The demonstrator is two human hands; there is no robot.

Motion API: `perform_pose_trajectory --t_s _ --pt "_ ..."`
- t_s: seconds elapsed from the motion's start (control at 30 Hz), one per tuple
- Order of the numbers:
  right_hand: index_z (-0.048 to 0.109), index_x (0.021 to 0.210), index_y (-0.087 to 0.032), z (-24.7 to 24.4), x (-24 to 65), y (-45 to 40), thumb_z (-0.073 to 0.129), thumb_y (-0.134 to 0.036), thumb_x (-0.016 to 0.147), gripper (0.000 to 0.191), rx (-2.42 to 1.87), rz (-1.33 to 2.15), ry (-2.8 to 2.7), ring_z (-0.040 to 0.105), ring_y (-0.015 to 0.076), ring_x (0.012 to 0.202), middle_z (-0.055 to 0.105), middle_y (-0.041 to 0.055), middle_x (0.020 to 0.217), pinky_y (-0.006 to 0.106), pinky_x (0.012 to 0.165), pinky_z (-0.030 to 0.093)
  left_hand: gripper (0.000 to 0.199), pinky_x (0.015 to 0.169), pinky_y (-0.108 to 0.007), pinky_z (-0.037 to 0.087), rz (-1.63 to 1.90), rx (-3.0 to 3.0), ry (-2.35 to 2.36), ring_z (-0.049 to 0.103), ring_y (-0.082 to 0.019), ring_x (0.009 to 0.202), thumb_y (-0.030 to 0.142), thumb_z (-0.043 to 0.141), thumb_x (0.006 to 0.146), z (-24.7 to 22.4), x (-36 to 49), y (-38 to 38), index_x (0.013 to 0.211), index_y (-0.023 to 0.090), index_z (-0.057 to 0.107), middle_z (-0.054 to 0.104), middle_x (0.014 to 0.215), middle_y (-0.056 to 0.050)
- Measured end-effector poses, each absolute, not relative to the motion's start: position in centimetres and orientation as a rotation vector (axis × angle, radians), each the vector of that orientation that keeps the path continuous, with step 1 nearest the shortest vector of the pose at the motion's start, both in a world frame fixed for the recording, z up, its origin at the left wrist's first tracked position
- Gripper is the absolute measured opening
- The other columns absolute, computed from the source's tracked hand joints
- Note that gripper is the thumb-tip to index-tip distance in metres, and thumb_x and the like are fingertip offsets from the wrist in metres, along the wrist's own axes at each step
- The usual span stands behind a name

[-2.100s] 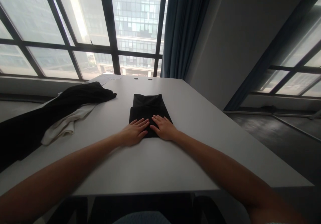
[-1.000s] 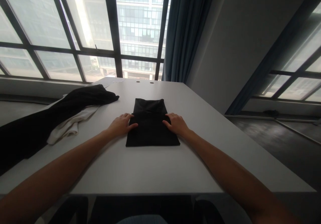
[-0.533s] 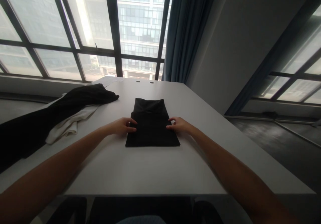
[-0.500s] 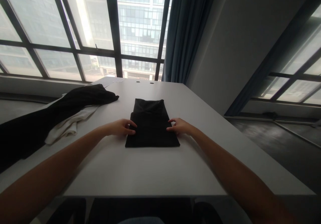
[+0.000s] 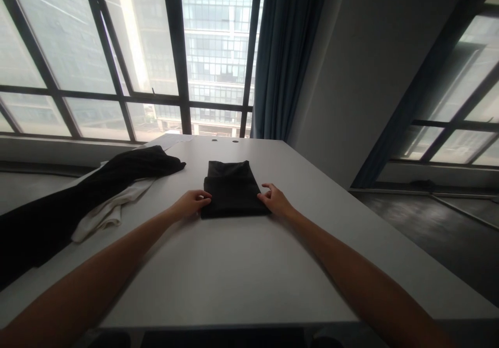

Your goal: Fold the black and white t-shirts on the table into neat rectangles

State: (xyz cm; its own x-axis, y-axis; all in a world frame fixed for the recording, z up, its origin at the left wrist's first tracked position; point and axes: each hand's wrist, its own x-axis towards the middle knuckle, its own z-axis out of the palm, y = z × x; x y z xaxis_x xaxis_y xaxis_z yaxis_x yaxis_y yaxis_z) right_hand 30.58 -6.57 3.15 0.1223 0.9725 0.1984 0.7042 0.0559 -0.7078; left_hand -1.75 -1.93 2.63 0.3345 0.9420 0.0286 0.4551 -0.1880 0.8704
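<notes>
A folded black garment (image 5: 234, 197) lies flat in front of me, its far part narrower and showing beyond the thicker folded part. My left hand (image 5: 190, 202) is at its left edge, thumb and index fingertips close together on the cloth. On the opposite edge rests the thumb of my right hand (image 5: 275, 200), while its index finger is raised and apart from the cloth. What kind of garment it is cannot be made out.
The white table (image 5: 234, 275) carries a heap of black cloth (image 5: 128, 174) on the left, with a cream cloth (image 5: 101, 223) partly beneath it. Windows (image 5: 218, 46) and a blue curtain (image 5: 284, 67) stand beyond the far edge. A grey wall (image 5: 351, 77) rises at the right.
The near edge of the folded garment sits farther from me, and the cloth looks shorter front to back. My right index finger has lifted off it. The camera view has tilted up slightly.
</notes>
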Motion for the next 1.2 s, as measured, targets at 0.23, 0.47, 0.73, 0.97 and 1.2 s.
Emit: perform_pose_trajectory --t_s 0.23,0.47,0.73,0.97,1.2 --pt "0.061 0.121 -0.015 4.2 31.1 -8.0 0.068 -0.025 0.083 0.040 -1.540 0.850 -1.551 0.049 0.0111 0.056 0.055 -0.0071 0.063 0.024 0.058 0.041 0.063 0.051 -0.025 0.033 0.638 1.701 1.150 0.051 -0.013 0.057 0.061 0.082 0.057 4.2 -2.1 -3.9 0.100 0.016 0.074 0.058 0.059 0.003" --pt "0.070 0.095 -0.014 6.1 32.4 -9.2 0.069 -0.023 0.079 0.019 -1.483 0.981 -1.836 0.043 0.0087 0.055 0.045 -0.0093 0.058 0.025 0.059 0.038 0.062 0.052 -0.026 0.033 0.473 1.727 1.162 0.051 -0.013 0.056 0.062 0.085 0.052 5.1 -2.6 -4.7 0.094 0.017 0.079 0.061 0.059 0.001" --pt "0.070 0.088 -0.015 6.1 32.3 -9.2 0.071 -0.013 0.077 0.011 -1.684 1.057 -1.855 0.053 0.0098 0.055 0.056 -0.0062 0.058 0.024 0.059 0.043 0.046 0.058 -0.029 0.040 0.380 1.800 1.229 0.052 -0.015 0.059 0.053 0.086 0.047 5.1 -2.6 -4.8 0.079 0.019 0.080 0.068 0.067 -0.002" --pt "0.072 0.088 -0.017 6.2 32.0 -9.4 0.078 -0.019 0.077 0.014 -1.773 1.018 -1.935 0.056 0.0111 0.056 0.062 -0.0040 0.062 0.024 0.057 0.044 0.048 0.059 -0.029 0.042 0.319 1.988 1.242 0.059 -0.018 0.065 0.056 0.083 0.054 5.1 -2.4 -5.4 0.088 0.022 0.080 0.066 0.069 0.000" --pt "0.068 0.092 -0.015 6.0 31.7 -9.2 0.074 -0.019 0.082 0.012 -1.693 1.048 -1.718 0.049 0.0075 0.051 0.057 -0.0062 0.060 0.021 0.053 0.039 0.057 0.066 -0.032 0.047 0.571 1.892 1.283 0.061 -0.020 0.072 0.065 0.078 0.060 4.5 -2.1 -4.8 0.093 0.018 0.079 0.070 0.080 -0.005"
